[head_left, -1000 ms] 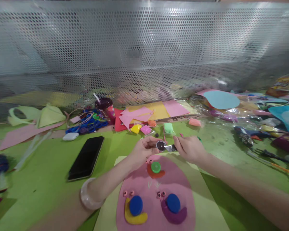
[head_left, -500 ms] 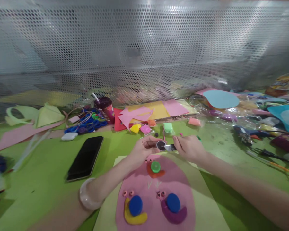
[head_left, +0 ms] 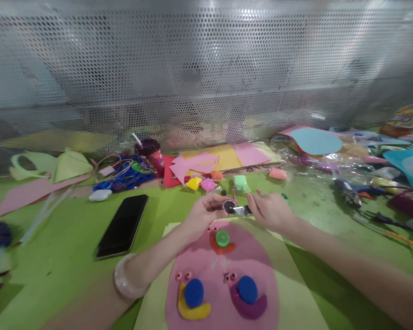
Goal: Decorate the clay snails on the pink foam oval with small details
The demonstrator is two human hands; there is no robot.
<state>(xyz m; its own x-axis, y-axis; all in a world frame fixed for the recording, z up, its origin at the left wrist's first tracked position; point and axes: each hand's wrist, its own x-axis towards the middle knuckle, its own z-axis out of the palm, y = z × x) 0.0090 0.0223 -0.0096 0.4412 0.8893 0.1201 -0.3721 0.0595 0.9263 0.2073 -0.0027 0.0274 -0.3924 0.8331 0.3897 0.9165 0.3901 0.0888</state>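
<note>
Pinched in the fingers of my left hand [head_left: 203, 214] is a small dark round cap [head_left: 229, 206] with a pale rim. My right hand [head_left: 272, 211] grips a small knife [head_left: 241, 210], its blade tip against the cap's face. Below both hands lies a pink rounded paper [head_left: 222, 293] on a pale yellow sheet [head_left: 296, 293]. Three clay snails rest on it: an orange one [head_left: 227, 250] with a green cap, a yellow one [head_left: 194, 314] with a blue cap, and a purple one [head_left: 251, 312] with a blue cap.
A black phone [head_left: 123, 225] lies left of the sheet, near a white earphone case [head_left: 100, 195]. Behind are a drink cup [head_left: 151, 153], blue scissors [head_left: 124, 181] and clay packets [head_left: 240, 182]. Cables and a glue gun [head_left: 351, 190] sit right, before a perforated metal panel [head_left: 206, 68].
My hands keep nearly the same pose, with the knife tip staying on the cap. The view shifts only slightly.
</note>
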